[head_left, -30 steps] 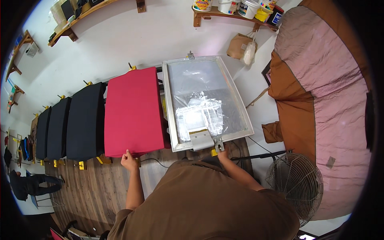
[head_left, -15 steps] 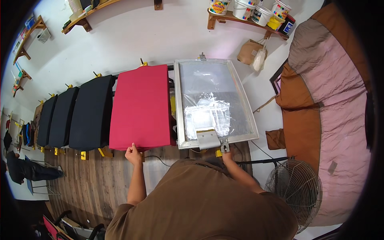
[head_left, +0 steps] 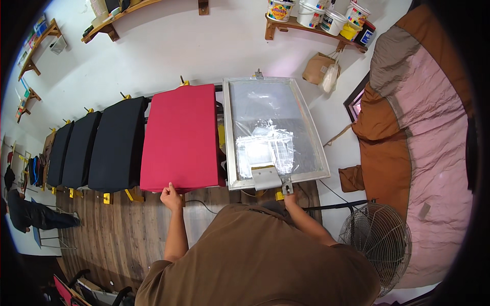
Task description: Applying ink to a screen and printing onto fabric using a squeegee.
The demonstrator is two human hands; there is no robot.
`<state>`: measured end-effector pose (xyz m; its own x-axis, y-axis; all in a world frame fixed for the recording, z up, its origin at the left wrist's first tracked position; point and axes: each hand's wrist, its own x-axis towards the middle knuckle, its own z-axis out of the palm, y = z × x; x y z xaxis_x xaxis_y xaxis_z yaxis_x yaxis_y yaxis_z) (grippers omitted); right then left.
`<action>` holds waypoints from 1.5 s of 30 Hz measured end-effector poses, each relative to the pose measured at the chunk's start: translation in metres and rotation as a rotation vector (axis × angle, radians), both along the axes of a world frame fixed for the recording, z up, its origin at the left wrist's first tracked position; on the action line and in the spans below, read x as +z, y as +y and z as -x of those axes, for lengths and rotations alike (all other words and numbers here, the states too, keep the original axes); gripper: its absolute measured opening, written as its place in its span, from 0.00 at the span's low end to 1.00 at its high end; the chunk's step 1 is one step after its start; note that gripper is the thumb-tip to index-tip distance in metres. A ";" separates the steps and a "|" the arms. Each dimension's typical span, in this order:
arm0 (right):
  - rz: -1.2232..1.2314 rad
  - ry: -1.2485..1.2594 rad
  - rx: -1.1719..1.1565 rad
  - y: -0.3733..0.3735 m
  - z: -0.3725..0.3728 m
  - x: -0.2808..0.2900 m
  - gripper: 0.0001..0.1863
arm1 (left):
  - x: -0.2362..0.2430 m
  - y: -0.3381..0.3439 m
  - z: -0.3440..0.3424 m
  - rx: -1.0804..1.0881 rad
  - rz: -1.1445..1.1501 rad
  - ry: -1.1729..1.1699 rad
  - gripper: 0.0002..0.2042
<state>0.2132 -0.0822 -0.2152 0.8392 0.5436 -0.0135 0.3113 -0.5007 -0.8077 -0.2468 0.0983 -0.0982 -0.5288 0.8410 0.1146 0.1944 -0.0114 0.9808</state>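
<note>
My left hand pinches the front edge of the red cloth stretched over a board. To its right lies a screen in a silver frame, with white smears on the translucent mesh and a grey metal squeegee on its front end. My right hand is closed at the metal clamp with yellow parts under the screen's front corner; its fingertips are mostly hidden. Boards covered in black cloth stand in a row left of the red one.
A wire fan stands at my right, beside hanging pink and brown fabric. Wall shelves hold buckets and other items. A person in dark clothes is at the far left, by a small stand.
The view has shifted a little, so the scene sits farther right and higher than a second ago. My hands stay at the red cloth's edge and at the clamp.
</note>
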 end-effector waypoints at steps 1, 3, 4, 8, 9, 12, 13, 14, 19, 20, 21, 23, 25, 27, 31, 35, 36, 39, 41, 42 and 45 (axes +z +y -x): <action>-0.002 0.000 -0.001 0.000 -0.001 0.001 0.21 | -0.001 0.001 0.001 -0.001 -0.002 0.000 0.24; 0.029 0.066 -0.011 0.001 0.000 0.007 0.22 | -0.004 0.003 0.001 0.011 -0.021 0.021 0.24; 0.028 0.065 -0.010 0.002 0.000 0.010 0.22 | -0.005 0.003 0.002 0.011 -0.022 0.020 0.24; 0.015 0.106 0.000 0.004 0.007 0.025 0.20 | -0.008 0.003 0.005 0.026 -0.016 0.040 0.24; -0.040 0.102 -0.001 0.002 0.006 0.023 0.20 | -0.006 0.004 0.002 0.019 -0.017 0.027 0.24; 0.027 0.080 -0.013 0.002 0.004 0.017 0.20 | -0.004 0.002 0.002 0.022 0.003 0.072 0.24; 0.024 0.081 -0.008 0.003 0.003 0.014 0.20 | -0.006 0.002 0.006 0.027 -0.001 0.073 0.24; 0.009 0.084 0.018 0.004 0.002 0.012 0.22 | -0.007 0.002 0.010 0.022 0.014 0.025 0.24; 0.033 0.034 0.031 0.001 -0.005 -0.001 0.27 | 0.004 0.000 -0.005 -0.009 0.044 -0.066 0.24; 0.074 0.044 0.036 0.000 -0.003 0.001 0.27 | 0.005 -0.001 -0.005 -0.013 0.023 -0.054 0.24; 0.112 0.051 0.043 0.000 -0.003 0.002 0.28 | 0.001 -0.001 -0.001 -0.014 -0.001 -0.044 0.23; 0.107 0.031 0.032 0.002 0.000 0.003 0.27 | -0.007 0.001 0.007 -0.010 -0.020 -0.011 0.23; 0.103 0.006 0.013 0.001 -0.001 -0.001 0.26 | -0.011 0.003 0.008 -0.013 -0.037 0.018 0.23; 0.094 -0.075 0.009 0.001 -0.003 -0.006 0.26 | -0.011 0.004 0.006 -0.008 -0.036 0.020 0.23; 0.218 0.083 0.036 -0.001 -0.011 -0.016 0.26 | -0.005 0.002 0.001 -0.008 -0.005 -0.056 0.23; 0.138 0.127 0.002 -0.001 -0.015 -0.031 0.26 | -0.006 0.001 0.003 -0.007 -0.029 0.018 0.23; 0.150 0.162 0.012 -0.001 -0.017 -0.034 0.26 | -0.008 0.002 0.003 -0.004 -0.030 0.034 0.24; 0.120 0.199 0.015 0.002 -0.017 -0.038 0.26 | -0.011 0.004 0.004 0.036 -0.055 0.065 0.23; 0.107 0.157 0.010 0.002 -0.010 -0.037 0.25 | -0.014 0.004 0.008 0.042 -0.046 0.067 0.23; 0.093 0.107 -0.003 0.001 -0.011 -0.038 0.25 | -0.014 0.005 0.007 0.041 -0.038 0.060 0.23; 0.017 0.143 0.006 0.002 -0.015 -0.042 0.23 | -0.011 0.004 0.007 0.003 -0.020 0.088 0.24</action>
